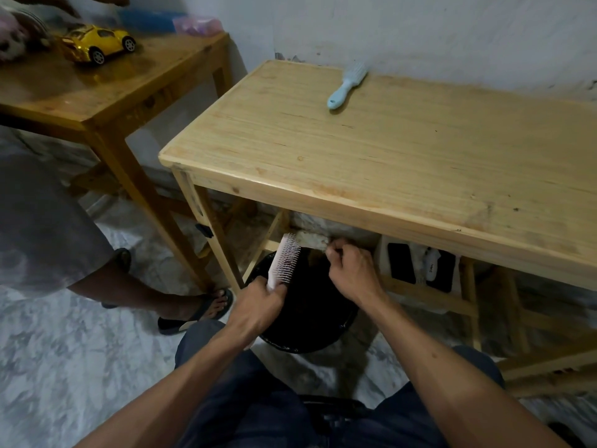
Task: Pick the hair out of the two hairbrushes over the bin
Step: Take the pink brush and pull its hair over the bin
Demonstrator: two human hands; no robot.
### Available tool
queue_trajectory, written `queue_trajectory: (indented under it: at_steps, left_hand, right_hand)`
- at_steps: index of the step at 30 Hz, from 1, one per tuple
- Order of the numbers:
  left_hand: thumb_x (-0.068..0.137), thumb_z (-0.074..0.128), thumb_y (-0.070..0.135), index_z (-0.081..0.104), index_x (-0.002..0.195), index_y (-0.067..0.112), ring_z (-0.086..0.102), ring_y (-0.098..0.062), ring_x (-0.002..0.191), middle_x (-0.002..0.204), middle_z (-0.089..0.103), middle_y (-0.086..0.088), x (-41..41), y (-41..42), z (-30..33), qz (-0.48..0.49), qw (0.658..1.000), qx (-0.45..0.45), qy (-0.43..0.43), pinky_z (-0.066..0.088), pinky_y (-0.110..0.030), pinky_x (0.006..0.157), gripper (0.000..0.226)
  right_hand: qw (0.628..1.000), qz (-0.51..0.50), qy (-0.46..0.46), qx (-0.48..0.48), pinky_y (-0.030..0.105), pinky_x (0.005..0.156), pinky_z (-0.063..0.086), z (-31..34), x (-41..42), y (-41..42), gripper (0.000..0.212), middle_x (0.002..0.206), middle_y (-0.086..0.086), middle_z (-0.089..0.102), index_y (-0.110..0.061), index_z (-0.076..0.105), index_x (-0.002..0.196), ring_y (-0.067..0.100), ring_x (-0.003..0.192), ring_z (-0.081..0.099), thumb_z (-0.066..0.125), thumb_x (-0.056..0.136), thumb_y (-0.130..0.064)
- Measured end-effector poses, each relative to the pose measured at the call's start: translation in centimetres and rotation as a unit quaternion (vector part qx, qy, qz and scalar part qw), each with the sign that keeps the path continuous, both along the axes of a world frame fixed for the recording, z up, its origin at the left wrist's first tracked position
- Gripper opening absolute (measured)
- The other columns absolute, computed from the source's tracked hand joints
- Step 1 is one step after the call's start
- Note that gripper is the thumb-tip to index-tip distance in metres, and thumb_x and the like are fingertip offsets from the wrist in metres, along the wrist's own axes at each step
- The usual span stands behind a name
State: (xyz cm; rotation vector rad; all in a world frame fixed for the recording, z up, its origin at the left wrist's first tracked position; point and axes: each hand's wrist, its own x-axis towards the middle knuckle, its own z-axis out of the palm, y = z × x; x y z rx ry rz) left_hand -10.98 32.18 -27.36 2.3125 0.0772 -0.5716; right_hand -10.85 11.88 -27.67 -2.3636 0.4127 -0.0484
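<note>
My left hand [260, 305] grips the handle of a pink hairbrush [284, 260], held upright with its bristles facing right, above a black bin [318, 318] on the floor under the table's front edge. My right hand [350, 270] hovers over the bin just right of the brush, fingers pinched together; whether any hair is between them is too small to tell. A light blue hairbrush [346, 86] lies on the pale wooden table [387, 150] near its far edge, by the wall.
A darker wooden table [106, 92] at the left carries a yellow toy car [97, 43]. Another person stands at the left, a sandalled foot [200, 308] close to the bin. A lower shelf under the pale table holds dark items [420, 266].
</note>
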Motion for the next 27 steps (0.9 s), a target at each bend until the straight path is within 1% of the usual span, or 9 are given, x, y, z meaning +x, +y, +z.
queue_trajectory:
  at_steps: [2,4,7,11,14,18,22,24,27]
  left_hand:
    - [0.098,0.051,0.040,0.059,0.113,0.015,0.067,-0.022,0.085,0.099,0.070,-0.007,0.0,-0.3,0.2,-0.023,1.000,0.001,-0.006,0.050,-0.038,0.064,0.031]
    - [0.101,0.049,0.032,0.058,0.117,0.015,0.067,-0.024,0.080,0.094,0.069,-0.007,0.0,-0.4,0.2,-0.028,0.999,-0.026,-0.003,0.057,-0.047,0.071,0.025]
    - [0.106,0.046,0.032,0.054,0.120,0.022,0.067,-0.023,0.072,0.089,0.069,-0.006,-0.1,-0.2,0.3,-0.027,0.998,-0.058,-0.004,0.059,-0.043,0.067,0.019]
    - [0.107,0.044,0.038,0.054,0.124,0.025,0.066,-0.022,0.091,0.104,0.068,-0.003,0.0,0.3,0.1,-0.041,0.997,-0.035,-0.046,0.056,-0.045,0.081,0.024]
    - [0.106,0.044,0.040,0.054,0.121,0.023,0.066,-0.023,0.089,0.102,0.069,-0.005,0.0,0.1,0.1,-0.052,0.997,-0.011,-0.058,0.057,-0.047,0.083,0.025]
    - [0.104,0.043,0.044,0.052,0.114,0.025,0.067,-0.027,0.084,0.093,0.070,-0.005,-0.4,-0.6,0.0,-0.067,0.994,0.018,-0.083,0.056,-0.055,0.081,0.023]
    - [0.105,0.041,0.044,0.049,0.122,0.025,0.068,-0.032,0.082,0.090,0.070,-0.008,-0.4,-0.8,-0.1,-0.101,0.988,0.051,-0.104,0.057,-0.053,0.077,0.027]
    - [0.105,0.041,0.042,0.048,0.125,0.024,0.068,-0.033,0.083,0.090,0.070,-0.009,-0.4,-1.0,-0.1,-0.107,0.986,0.060,-0.109,0.057,-0.051,0.077,0.028]
    - [0.105,0.042,0.040,0.050,0.122,0.023,0.067,-0.031,0.081,0.088,0.069,-0.007,-0.4,-1.3,-0.2,-0.098,0.987,0.058,-0.115,0.056,-0.051,0.076,0.025]
  right_hand:
    - [0.999,0.010,0.032,0.015,0.038,0.094,0.051,-0.7,0.2,0.3,0.024,0.115,0.006,0.072,-0.024,0.068,0.103,0.030,0.112,0.064,0.045,0.096,-0.026]
    - [0.998,0.020,0.062,0.012,0.037,0.095,0.050,-1.0,0.2,0.7,0.031,0.120,0.002,0.071,-0.023,0.069,0.105,0.027,0.116,0.063,0.040,0.096,-0.029]
    - [0.997,0.022,0.068,0.030,0.036,0.092,0.047,-1.3,0.1,1.4,0.039,0.122,0.008,0.067,-0.020,0.067,0.112,0.028,0.115,0.061,0.035,0.101,-0.040]
    - [0.997,0.044,-0.034,0.056,0.033,0.083,0.054,-1.4,-0.4,1.9,0.018,0.106,-0.004,0.069,-0.030,0.069,0.104,0.013,0.095,0.065,0.059,0.094,-0.041]
    - [0.994,0.039,-0.073,0.074,0.033,0.076,0.056,-1.2,-0.3,2.3,0.013,0.095,-0.008,0.072,-0.029,0.077,0.097,0.008,0.081,0.066,0.070,0.089,-0.037]
    - [0.991,-0.003,-0.064,0.119,0.034,0.070,0.059,-0.9,0.2,2.7,0.013,0.080,-0.008,0.077,-0.026,0.081,0.093,0.008,0.067,0.072,0.073,0.085,-0.033]
    - [0.988,-0.035,-0.043,0.146,0.029,0.069,0.056,-0.6,0.3,2.5,0.002,0.062,-0.013,0.070,-0.027,0.079,0.079,0.006,0.058,0.067,0.078,0.080,-0.026]
    - [0.985,-0.049,-0.031,0.165,0.030,0.068,0.055,-0.8,0.3,2.3,0.011,0.060,-0.011,0.069,-0.030,0.074,0.069,0.005,0.056,0.065,0.079,0.077,-0.025]
    - [0.973,-0.075,-0.011,0.218,0.030,0.063,0.052,-0.8,0.1,2.4,0.015,0.058,-0.006,0.067,-0.028,0.071,0.069,0.001,0.046,0.059,0.077,0.081,-0.021]
